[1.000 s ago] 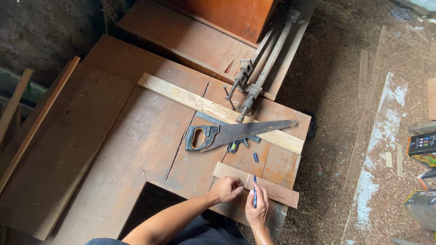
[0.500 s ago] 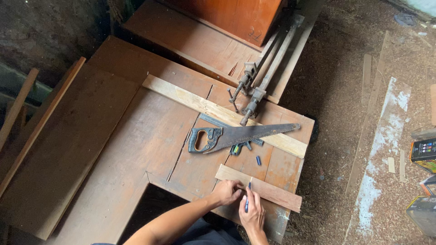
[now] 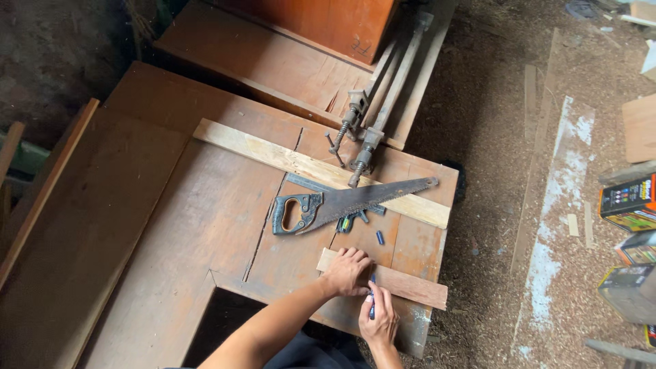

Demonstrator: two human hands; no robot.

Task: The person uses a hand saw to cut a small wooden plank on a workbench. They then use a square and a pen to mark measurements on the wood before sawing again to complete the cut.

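My left hand [image 3: 347, 270] presses flat on the left end of a short reddish wood strip [image 3: 410, 285] lying near the front edge of a worn wooden table [image 3: 219, 212]. My right hand [image 3: 380, 320] grips a blue pen [image 3: 372, 301] with its tip against the strip's near edge, just right of my left hand. A handsaw [image 3: 342, 203] with a black handle lies behind the strip, its blade resting over a long pale plank [image 3: 301, 164]. A small blue pen cap [image 3: 379, 237] sits between saw and strip.
Two long metal bar clamps [image 3: 372, 116] lie at the back, reaching onto the table. An orange-brown cabinet [image 3: 321, 24] stands behind. Boards lean at left [image 3: 41, 191]. Sawdust covers the floor at right, with coloured boxes [image 3: 629, 201] near the right edge.
My right hand with the pen has slid left along the strip's near edge, ending close beside my left hand. The view has tilted slightly.
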